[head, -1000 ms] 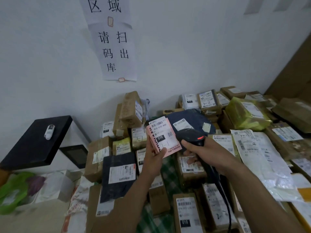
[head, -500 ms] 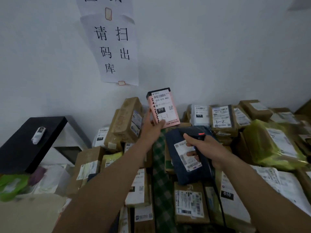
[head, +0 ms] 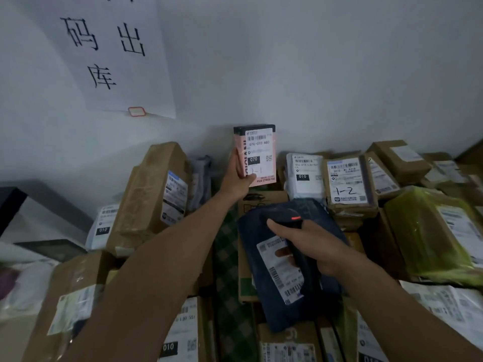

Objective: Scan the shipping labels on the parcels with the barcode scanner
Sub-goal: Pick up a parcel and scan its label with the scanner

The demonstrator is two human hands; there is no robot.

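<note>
The left hand grips a pink box by its lower left edge, thumb across the bottom of the white shipping label, holding it upright near the wall at about 12 o'clock in the view. That label reads "070-070 A80", a black block with "070", and a handwritten "1-1"; the pink strip below it reads "INVISIBLE BRA".

The right hand is wrapped tight around the handle of a black barcode scanner, a red mark on its head, at about 5 o'clock from the pink box and apart from it. Under the scanner lies a dark blue bag parcel with a barcoded label, its print too blurred to read.

Parcels cover the surface. At 3 o'clock from the pink box stands a white bag marked "010", and just beside it a brown box hand-marked "1-2". A yellow-green bag lies at the right. At 9 o'clock a tall brown carton leans. A wall notice at 11 o'clock shows "码 出 库".
</note>
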